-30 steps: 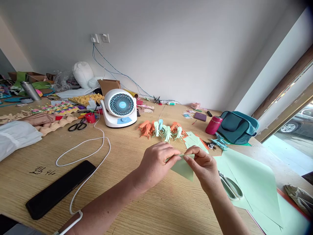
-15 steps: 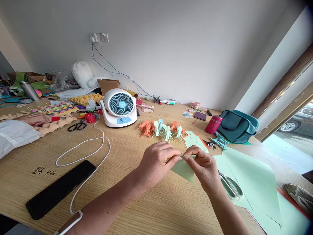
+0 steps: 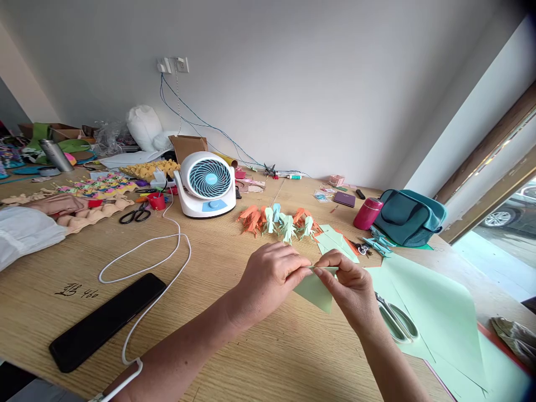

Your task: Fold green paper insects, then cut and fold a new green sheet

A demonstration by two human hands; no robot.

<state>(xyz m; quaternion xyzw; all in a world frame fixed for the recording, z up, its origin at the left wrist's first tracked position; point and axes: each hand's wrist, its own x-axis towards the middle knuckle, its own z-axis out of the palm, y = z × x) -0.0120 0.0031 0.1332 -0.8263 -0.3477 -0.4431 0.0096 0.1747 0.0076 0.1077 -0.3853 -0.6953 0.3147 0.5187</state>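
Observation:
A light green sheet of paper [image 3: 315, 291] is held up above the table between both hands. My left hand [image 3: 270, 282] pinches its upper edge with thumb and fingers. Close beside it, my right hand [image 3: 347, 282] pinches the same edge, the two thumb tips nearly meeting. The paper hangs down below the fingers; part of it is hidden behind the hands. Just beyond the hands stand several folded paper figures [image 3: 287, 228] in orange, green and light blue. Scissors with pale handles [image 3: 401, 324] lie to the right of my right hand.
Large green sheets [image 3: 448, 312] cover the right side. A black power bank or phone-like slab [image 3: 109, 321] and a white cable [image 3: 144, 241] lie left. A white fan [image 3: 209, 184], pink flask [image 3: 368, 213], teal bag [image 3: 412, 216] and black scissors [image 3: 134, 214] stand or lie farther back.
The camera view has shifted slightly, so the scene sits a little farther right. Both hands keep their pinch on the green paper, with hardly any movement.

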